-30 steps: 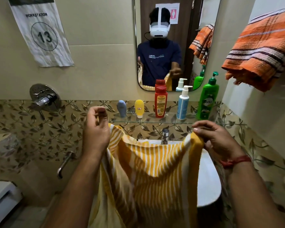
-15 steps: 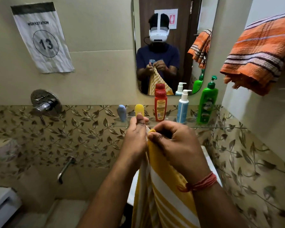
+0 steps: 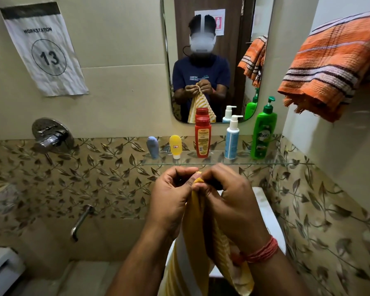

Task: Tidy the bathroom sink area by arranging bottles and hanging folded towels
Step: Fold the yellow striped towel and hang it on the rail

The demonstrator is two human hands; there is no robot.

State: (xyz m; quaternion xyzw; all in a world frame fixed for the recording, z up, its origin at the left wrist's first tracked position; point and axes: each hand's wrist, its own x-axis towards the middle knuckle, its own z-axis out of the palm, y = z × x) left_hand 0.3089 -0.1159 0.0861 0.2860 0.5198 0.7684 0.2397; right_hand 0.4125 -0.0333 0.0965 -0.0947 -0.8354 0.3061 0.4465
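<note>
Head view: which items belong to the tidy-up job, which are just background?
Job:
- yellow towel, top corners pinched together by left hand and right hand
- orange towel, hanging upper right
- shelf bottles: blue tube, yellow tube, red bottle, white pump, green pump

Background:
- sign
- mirror
- wall valve
- spout

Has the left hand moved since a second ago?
Yes. The left hand has gone right, from below the blue tube to under the red bottle, meeting the right hand.
</note>
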